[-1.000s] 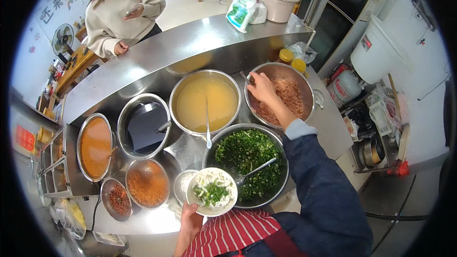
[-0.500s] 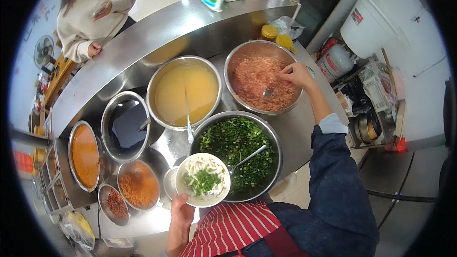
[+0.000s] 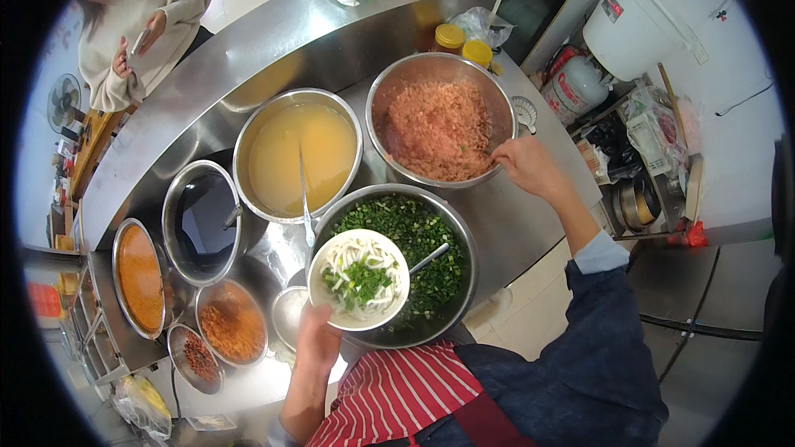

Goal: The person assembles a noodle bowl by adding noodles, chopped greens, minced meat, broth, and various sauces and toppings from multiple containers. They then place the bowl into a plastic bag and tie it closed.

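Note:
My left hand grips the near-left rim of a small cream bowl of white noodles topped with chopped scallions. It hangs over the near left side of a large steel bowl heaped with chopped greens, where a spoon leans. Farther right, my right hand is pinched at the near right rim of a steel bowl of minced meat. Its fingers close on a spoon handle; the spoon's head is hidden, apparently in the meat.
Left of these stand bowls of yellow broth with a ladle, dark liquid, orange sauce, orange crumbs and red bits. Yellow-lidded jars and a slotted ladle flank the meat. A person stands across the counter.
My right hand has moved toward me, from over the meat to the bowl's rim, and the spoon's head has gone from sight. The person opposite has raised a phone.

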The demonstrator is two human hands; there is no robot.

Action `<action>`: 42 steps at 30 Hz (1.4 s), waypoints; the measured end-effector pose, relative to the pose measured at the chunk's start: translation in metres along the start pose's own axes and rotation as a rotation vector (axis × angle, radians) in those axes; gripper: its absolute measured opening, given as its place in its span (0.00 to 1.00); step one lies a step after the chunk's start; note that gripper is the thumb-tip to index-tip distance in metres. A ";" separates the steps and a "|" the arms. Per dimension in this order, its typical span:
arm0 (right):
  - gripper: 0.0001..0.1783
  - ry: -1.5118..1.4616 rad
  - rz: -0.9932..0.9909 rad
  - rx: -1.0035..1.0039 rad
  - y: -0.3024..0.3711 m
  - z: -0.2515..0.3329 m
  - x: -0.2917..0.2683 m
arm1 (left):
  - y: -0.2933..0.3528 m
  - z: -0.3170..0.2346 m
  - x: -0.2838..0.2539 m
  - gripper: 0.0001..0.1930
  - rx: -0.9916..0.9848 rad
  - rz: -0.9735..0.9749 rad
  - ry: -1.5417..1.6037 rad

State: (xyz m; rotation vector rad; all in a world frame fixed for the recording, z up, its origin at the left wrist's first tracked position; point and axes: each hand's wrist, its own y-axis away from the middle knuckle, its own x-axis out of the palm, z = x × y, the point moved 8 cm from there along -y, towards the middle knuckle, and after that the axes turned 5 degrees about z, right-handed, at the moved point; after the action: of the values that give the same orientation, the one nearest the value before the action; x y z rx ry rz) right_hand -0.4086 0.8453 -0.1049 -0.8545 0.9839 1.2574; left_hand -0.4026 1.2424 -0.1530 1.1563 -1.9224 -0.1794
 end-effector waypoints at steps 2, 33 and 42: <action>0.07 -0.099 0.022 -0.053 0.010 0.013 -0.003 | -0.007 -0.001 0.009 0.32 -0.018 0.022 -0.013; 0.16 0.079 -0.036 -0.018 -0.014 0.096 0.035 | -0.022 -0.008 0.022 0.30 -0.070 0.101 0.015; 0.24 0.118 0.132 -0.666 -0.117 0.251 0.129 | 0.069 -0.026 -0.081 0.26 0.192 -0.254 0.181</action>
State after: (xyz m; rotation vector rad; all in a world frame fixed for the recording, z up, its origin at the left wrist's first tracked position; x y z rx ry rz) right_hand -0.2573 1.1090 -0.1364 -1.4038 0.7169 1.7006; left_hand -0.4123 1.3511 -0.1502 1.4926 -1.6582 -0.0250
